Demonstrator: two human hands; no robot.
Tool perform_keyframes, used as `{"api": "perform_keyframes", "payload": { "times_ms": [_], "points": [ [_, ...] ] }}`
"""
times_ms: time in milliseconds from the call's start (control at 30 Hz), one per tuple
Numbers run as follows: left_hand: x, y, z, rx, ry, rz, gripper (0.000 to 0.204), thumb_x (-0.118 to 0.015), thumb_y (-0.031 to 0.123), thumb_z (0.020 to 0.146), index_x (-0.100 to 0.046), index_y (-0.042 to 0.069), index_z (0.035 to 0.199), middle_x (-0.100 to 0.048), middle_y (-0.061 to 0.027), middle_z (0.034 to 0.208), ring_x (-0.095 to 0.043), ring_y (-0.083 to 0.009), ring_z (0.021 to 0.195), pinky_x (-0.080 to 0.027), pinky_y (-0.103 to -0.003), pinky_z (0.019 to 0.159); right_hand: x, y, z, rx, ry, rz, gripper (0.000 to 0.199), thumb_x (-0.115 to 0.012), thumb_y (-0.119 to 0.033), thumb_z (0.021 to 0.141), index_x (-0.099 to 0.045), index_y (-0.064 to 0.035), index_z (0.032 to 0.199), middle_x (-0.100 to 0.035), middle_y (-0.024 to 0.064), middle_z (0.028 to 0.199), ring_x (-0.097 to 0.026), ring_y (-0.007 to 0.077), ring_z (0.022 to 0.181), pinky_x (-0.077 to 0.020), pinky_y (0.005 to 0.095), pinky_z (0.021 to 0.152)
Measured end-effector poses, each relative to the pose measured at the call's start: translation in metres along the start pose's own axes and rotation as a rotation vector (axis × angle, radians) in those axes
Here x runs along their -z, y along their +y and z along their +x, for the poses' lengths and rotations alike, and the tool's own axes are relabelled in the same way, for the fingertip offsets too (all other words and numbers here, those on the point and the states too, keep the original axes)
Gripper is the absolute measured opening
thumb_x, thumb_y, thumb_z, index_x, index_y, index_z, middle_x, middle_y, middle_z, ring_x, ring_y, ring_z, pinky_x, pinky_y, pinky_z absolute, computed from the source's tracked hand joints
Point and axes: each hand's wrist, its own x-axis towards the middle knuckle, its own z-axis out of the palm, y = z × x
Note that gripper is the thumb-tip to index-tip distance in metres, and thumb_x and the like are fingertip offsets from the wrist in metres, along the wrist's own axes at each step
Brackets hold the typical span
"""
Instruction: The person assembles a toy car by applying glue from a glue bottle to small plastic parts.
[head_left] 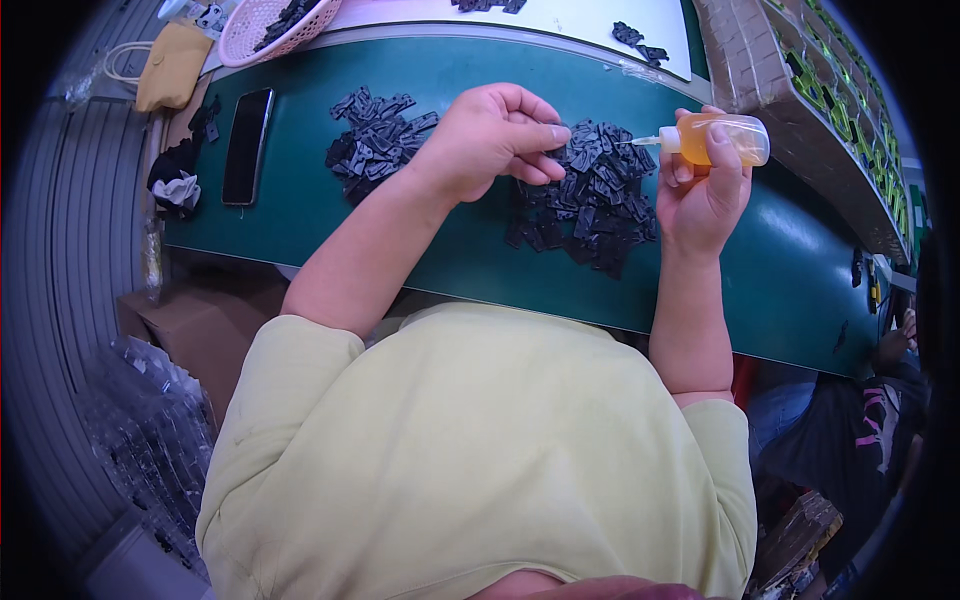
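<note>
Clear plastic squeeze bottle filled with amber liquid [745, 140] is seen right of centre in the upper half of the frame, above the dark green tabletop [440, 265]. Its long axis is held nearly level across the picture, with the thin nozzle pointed left and the rounded base turned right. The body is gripped by the right hand [703, 185], and part of it is covered by the thumb. The nozzle is directed toward the left hand [492, 145], whose thumb and forefinger are brought together; whether a piece is pinched there cannot be told.

Beneath the gap between the hands, a large heap of flat black pieces [590, 205] is spread, its left edge partly hidden by the left hand. A smaller heap of black pieces [370, 140] is placed left of that hand, partly overlapped by the wrist. Farther left, a dark-screened phone [247, 147] is laid lengthwise. A pink perforated plastic basket [240, 40] is seen at upper left, and the upper right is bordered by a brown cardboard carton [735, 60].
</note>
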Motion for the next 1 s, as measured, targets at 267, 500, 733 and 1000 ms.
{"api": "perform_keyframes", "payload": {
  "times_ms": [267,500,733,1000],
  "points": [
    [-0.001,-0.018,-0.004,-0.035,-0.066,-0.091,0.024,-0.064,0.003,0.082,-0.056,-0.005,0.103,-0.063,-0.0095,0.079,-0.066,-0.0155,0.066,-0.056,-0.023,0.059,-0.008,0.020,-0.009,0.161,-0.081,-0.221,0.025,-0.067,-0.009,0.079,-0.054,0.0003,0.099,-0.063,0.0132,0.085,-0.053,0.0079,0.051,-0.0434,0.0180,0.046],
    [-0.001,-0.019,-0.004,-0.021,-0.080,-0.023,0.026,-0.065,0.004,0.080,-0.056,-0.006,0.102,-0.063,-0.0094,0.076,-0.066,-0.0156,0.065,-0.056,-0.023,0.060,0.004,0.029,-0.010,0.234,-0.206,-0.395,0.024,-0.065,-0.004,0.081,-0.055,0.0011,0.101,-0.061,0.0150,0.095,-0.064,0.0163,0.074,-0.0508,0.0197,0.052],
    [-0.002,-0.019,-0.005,-0.014,-0.075,-0.006,0.026,-0.065,0.003,0.080,-0.056,-0.006,0.102,-0.063,-0.0088,0.074,-0.066,-0.0150,0.065,-0.055,-0.023,0.059,0.001,0.031,-0.012,0.283,-0.222,-0.414,0.023,-0.064,-0.001,0.082,-0.054,0.0013,0.102,-0.060,0.0127,0.096,-0.065,0.0197,0.083,-0.0534,0.0219,0.055],
    [-0.003,-0.018,-0.006,-0.024,-0.062,0.023,0.024,-0.065,0.004,0.080,-0.057,-0.006,0.101,-0.064,-0.0081,0.074,-0.066,-0.0146,0.064,-0.055,-0.022,0.059,0.006,0.033,-0.008,0.315,-0.244,-0.492,0.023,-0.064,-0.003,0.082,-0.054,0.0016,0.102,-0.061,0.0140,0.095,-0.065,0.0168,0.076,-0.0522,0.0204,0.055]
  ]
}}
